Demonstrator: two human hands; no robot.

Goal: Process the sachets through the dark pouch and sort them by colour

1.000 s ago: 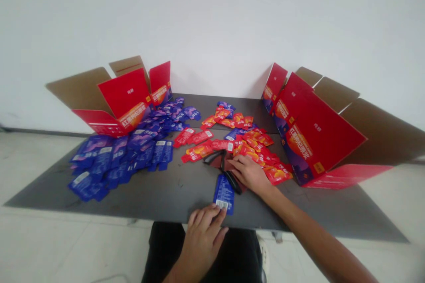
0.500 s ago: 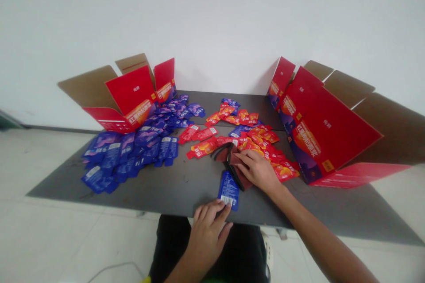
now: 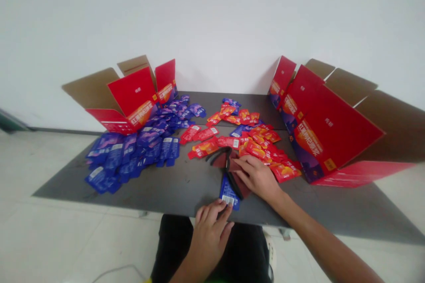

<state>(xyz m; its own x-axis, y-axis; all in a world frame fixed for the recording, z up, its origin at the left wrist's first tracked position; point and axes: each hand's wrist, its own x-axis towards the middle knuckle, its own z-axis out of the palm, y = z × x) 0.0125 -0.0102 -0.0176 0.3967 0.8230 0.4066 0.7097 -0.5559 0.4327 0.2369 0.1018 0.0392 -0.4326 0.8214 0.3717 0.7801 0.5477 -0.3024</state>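
Observation:
My left hand (image 3: 209, 230) rests at the near table edge, its fingers stretched out flat and its fingertips touching the bottom of a single blue sachet (image 3: 229, 191). My right hand (image 3: 257, 178) lies flat, fingers extended, on a dark red pouch (image 3: 232, 170) with black edges, partly covering it. The pouch overlaps the top of the blue sachet. A pile of red sachets (image 3: 255, 143) lies just beyond my right hand. A pile of blue sachets (image 3: 136, 150) is spread over the left of the table.
An open red carton (image 3: 133, 94) with brown flaps stands tipped at the back left of the dark grey table (image 3: 166, 185). A larger open red carton (image 3: 328, 132) lies at the right. A white wall is behind. My dark trousers show below the table edge.
The view shifted slightly. The pouch under my right hand slid toward me, onto the blue sachet's top. My left hand stays on the sachet's lower end.

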